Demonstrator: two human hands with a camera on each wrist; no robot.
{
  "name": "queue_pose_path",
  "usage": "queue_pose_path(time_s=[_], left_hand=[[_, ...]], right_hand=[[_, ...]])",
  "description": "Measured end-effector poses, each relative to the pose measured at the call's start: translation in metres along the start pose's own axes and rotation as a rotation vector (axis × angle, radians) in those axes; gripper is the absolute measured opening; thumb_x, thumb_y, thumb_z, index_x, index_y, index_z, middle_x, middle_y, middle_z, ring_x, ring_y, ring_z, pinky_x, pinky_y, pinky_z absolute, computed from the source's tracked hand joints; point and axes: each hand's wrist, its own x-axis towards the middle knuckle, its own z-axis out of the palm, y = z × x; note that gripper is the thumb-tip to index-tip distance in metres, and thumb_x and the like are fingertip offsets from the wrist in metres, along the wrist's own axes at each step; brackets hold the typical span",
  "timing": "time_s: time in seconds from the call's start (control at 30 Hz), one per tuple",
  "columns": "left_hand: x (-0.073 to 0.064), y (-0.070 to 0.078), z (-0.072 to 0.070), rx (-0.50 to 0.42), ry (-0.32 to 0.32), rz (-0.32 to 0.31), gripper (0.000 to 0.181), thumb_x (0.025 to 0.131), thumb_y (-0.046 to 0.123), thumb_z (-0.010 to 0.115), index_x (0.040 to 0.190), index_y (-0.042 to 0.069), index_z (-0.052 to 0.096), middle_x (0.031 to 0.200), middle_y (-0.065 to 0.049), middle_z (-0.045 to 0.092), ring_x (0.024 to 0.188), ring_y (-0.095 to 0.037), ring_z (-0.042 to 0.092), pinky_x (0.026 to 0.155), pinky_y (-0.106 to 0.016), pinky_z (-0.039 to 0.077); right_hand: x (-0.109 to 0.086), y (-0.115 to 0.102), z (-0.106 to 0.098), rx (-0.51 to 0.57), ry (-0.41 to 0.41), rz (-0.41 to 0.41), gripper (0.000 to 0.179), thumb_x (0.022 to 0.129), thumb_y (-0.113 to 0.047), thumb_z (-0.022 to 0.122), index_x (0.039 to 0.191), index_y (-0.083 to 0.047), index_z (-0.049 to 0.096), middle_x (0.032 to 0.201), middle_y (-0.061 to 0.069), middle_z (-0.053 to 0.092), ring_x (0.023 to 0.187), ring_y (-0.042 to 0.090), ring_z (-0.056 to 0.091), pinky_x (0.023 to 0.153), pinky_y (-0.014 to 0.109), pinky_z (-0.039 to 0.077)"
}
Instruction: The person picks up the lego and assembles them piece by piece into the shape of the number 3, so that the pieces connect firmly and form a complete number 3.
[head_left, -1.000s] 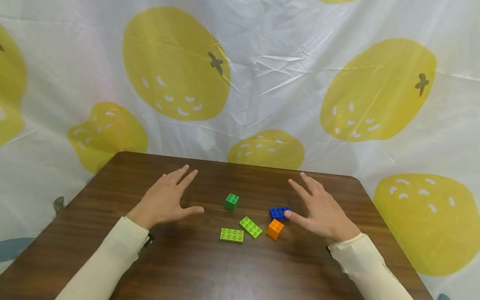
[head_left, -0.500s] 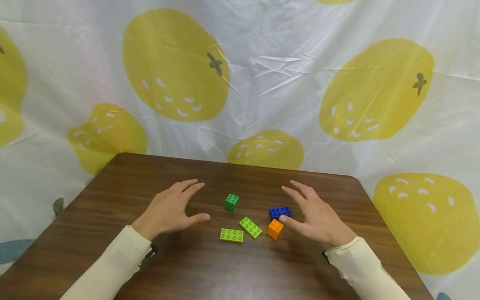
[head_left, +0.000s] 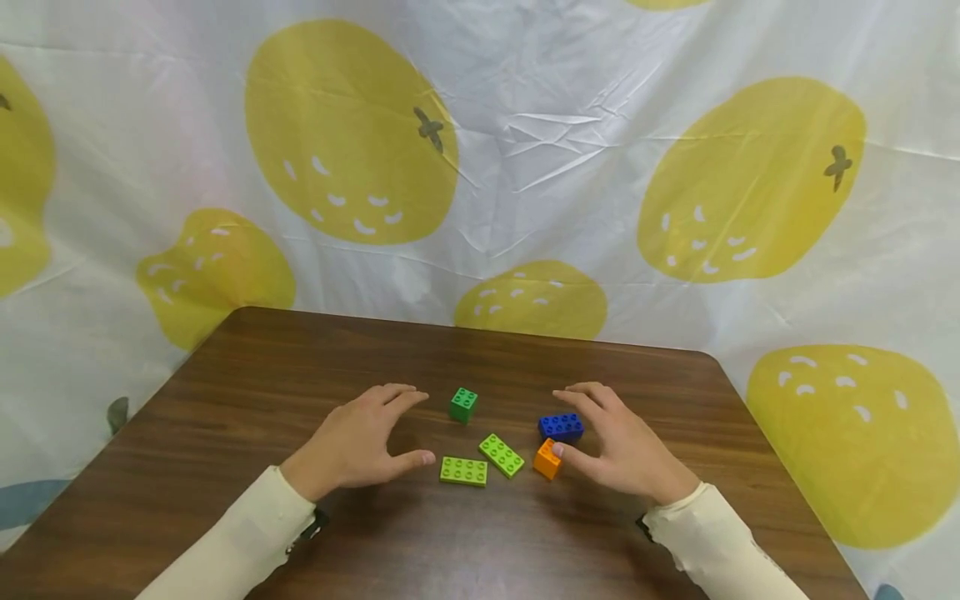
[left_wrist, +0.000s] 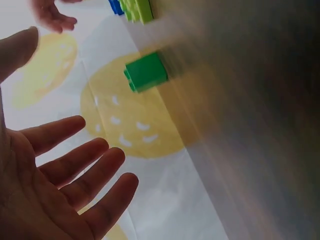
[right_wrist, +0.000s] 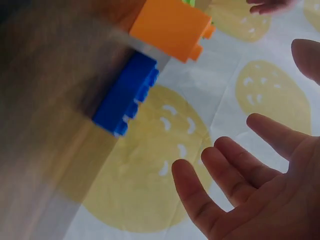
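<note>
Several toy building bricks lie on the brown table. My left hand (head_left: 360, 437), fingers spread and holding nothing, is left of the green brick (head_left: 463, 404) and of a flat lime brick (head_left: 463, 471). A second lime brick (head_left: 502, 455) lies slanted in the middle. On the other side, my right hand (head_left: 626, 446) holds nothing, its fingers apart. Its thumb overlaps the orange brick (head_left: 547, 461) in the head view, and its fingers reach past the blue brick (head_left: 560, 427). The right wrist view has the orange brick (right_wrist: 172, 27) and blue brick (right_wrist: 126, 94) beyond the loose fingers.
The wood-grain table (head_left: 480, 550) has rounded far corners. Behind it hangs a white curtain (head_left: 540, 183) printed with large yellow fruit. Cream sleeves (head_left: 225, 533) and dark wrist straps (head_left: 307, 529) cover my forearms and wrists.
Both hands have come inward and nearer to the bricks, and lower in the head view. My right thumb has passed from over the blue brick to over the orange one. The bricks have stayed put.
</note>
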Motion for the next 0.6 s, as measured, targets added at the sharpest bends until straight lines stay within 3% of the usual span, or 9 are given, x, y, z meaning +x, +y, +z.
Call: queue_pose_path(time_s=[0.13,0.3,0.5,0.6], left_hand=[[0.000,0.006,0.004,-0.060,-0.041,0.025,0.081,0.089,0.065,0.075,0.151,0.017,0.057,0.151,-0.008,0.059,0.136,-0.032,0.060,0.105,-0.054,0.056],[0.000,0.012,0.010,-0.093,-0.104,0.039,0.075,0.090,0.057,0.079,0.148,0.013,0.059,0.145,-0.005,0.063,0.131,-0.028,0.064,0.106,-0.050,0.055],[0.001,0.019,0.014,-0.162,-0.165,0.052,0.066,0.091,0.047,0.082,0.143,0.009,0.063,0.140,-0.005,0.067,0.127,-0.026,0.066,0.107,-0.048,0.055],[0.002,0.020,0.016,-0.185,-0.186,0.055,0.065,0.092,0.047,0.081,0.142,0.010,0.063,0.139,-0.005,0.068,0.128,-0.026,0.066,0.108,-0.048,0.054]], right_hand=[[0.000,-0.001,0.005,0.076,-0.005,-0.015,0.066,0.096,-0.048,0.076,0.152,-0.022,0.053,0.143,-0.001,0.057,0.114,0.021,0.064,0.094,0.045,0.057],[0.000,0.000,0.011,0.142,-0.002,-0.024,0.059,0.095,-0.037,0.079,0.147,-0.020,0.058,0.139,0.002,0.063,0.122,0.024,0.065,0.099,0.048,0.057],[-0.002,-0.001,0.018,0.224,-0.026,-0.008,0.052,0.092,-0.025,0.083,0.140,-0.017,0.064,0.130,0.006,0.065,0.109,0.025,0.067,0.074,0.030,0.058],[-0.002,-0.002,0.020,0.237,-0.032,-0.012,0.050,0.090,-0.023,0.084,0.135,-0.012,0.067,0.125,0.007,0.067,0.107,0.022,0.066,0.074,0.032,0.059]])
